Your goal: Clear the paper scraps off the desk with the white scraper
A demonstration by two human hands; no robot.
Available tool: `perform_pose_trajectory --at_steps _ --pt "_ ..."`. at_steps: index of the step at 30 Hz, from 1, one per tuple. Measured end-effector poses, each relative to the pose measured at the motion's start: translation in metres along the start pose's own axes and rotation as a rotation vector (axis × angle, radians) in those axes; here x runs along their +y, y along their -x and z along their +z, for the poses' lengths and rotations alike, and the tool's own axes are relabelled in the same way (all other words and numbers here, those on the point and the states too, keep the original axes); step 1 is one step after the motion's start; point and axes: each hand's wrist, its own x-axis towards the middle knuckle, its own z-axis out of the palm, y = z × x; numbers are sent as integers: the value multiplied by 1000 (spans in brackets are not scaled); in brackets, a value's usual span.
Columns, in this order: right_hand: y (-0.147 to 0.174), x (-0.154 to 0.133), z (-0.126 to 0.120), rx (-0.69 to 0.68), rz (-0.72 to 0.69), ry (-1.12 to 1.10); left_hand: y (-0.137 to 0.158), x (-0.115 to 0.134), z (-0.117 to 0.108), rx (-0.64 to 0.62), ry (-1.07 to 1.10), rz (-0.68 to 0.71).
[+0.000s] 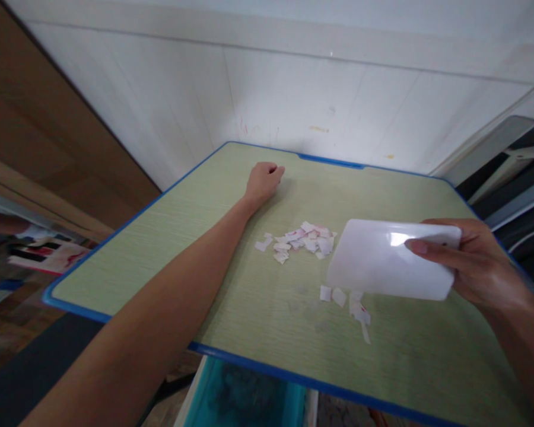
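My right hand (480,261) grips a glossy white plastic scraper (378,261) by its narrower end, the thumb lying on top and the fingers underneath. The scraper's wide edge points left, close to a loose pile of torn paper scraps (309,238) that are white with some pink. More paper scraps (339,296) lie scattered just in front of the scraper. Beyond the pile, my left hand (265,181) rests on the green tabletop (204,219), curled into a fist, and nothing shows between its fingers. Part of the tabletop under the scraper is hidden.
A blue edge trim (329,160) runs around the table, whose far side meets a white wall (293,89). Below the near edge sits a teal bin (249,394). A brown wooden panel (66,118) stands at left; a metal frame (516,148) stands at right.
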Motion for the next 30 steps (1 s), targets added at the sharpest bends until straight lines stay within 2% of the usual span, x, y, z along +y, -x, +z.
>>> perform_pose_trajectory --at_steps 8,19,30 --pt "1 -2 0 -59 19 23 1 1 -1 -7 -20 -13" --pt "-5 3 3 44 -28 41 1 1 0 -1 -17 -5" --pt "0 0 1 -31 10 57 0 0 0 -1 -5 -11"
